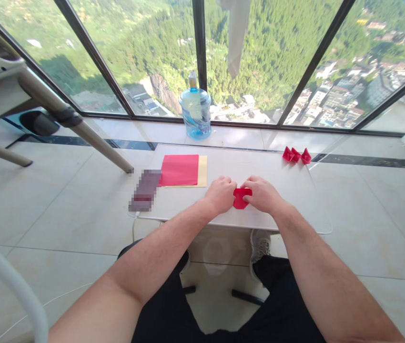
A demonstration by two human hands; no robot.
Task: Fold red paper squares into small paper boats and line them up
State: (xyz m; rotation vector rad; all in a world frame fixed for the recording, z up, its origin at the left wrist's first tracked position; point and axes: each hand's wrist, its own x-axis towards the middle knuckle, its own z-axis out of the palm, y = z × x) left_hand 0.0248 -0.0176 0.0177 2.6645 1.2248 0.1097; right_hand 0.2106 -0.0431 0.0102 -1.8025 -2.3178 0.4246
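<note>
Just right of centre frame, folded red paper (239, 201) sits over a white table (184, 204). The right hand (260, 193) pinches its right side, thumb (247, 198) across the front; the left hand (221, 194) curls at its left edge, pinching or not, I can't tell.

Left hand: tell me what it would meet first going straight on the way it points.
Beyond the folded red paper at its fingers, the left hand would probably meet the right hand first, though exact depth is unclear.

folded piece (240, 199): matt paper | tabletop (256, 162): smooth | water bottle (196, 112): glossy plastic | floor (377, 219): shiny tile
</note>
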